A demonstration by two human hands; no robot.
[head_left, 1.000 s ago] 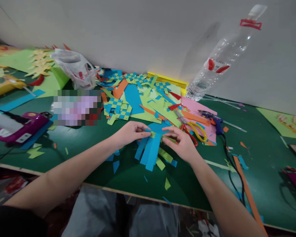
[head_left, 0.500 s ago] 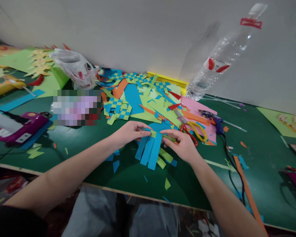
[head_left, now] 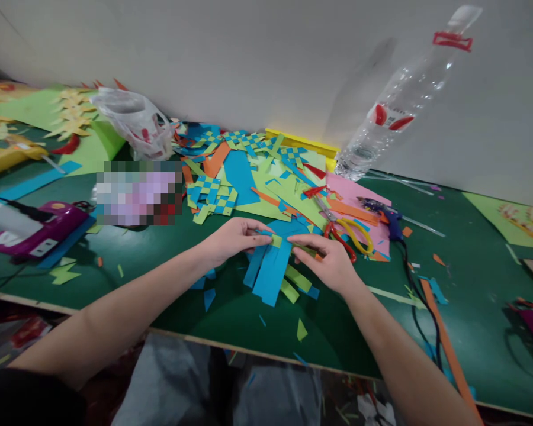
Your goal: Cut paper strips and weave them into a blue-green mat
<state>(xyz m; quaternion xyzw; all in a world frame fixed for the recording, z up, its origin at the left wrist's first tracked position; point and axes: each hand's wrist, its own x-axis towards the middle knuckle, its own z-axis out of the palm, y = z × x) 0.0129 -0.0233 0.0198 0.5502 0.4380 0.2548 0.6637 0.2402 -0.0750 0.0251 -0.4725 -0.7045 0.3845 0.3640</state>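
The left hand [head_left: 233, 239] pinches the upper left of a fan of blue strips [head_left: 273, 272] beside a small green square [head_left: 276, 241]. The right hand [head_left: 326, 257] is narrow, fingertips at the fan's upper right; whether it grips cannot be told. The fan lies near the middle of the worktop's [head_left: 240, 322] front edge, blue ends pointing towards that edge. If the left pinch loosens, the strips could slip apart; a hard sideways tug could crease them. The scissors [head_left: 326, 210] lie just behind the right hand, so reaching back could knock them. Frontward, scattered scraps [head_left: 302, 331] leave room; towards the back edge, piled paper [head_left: 240, 180] hems movement in.
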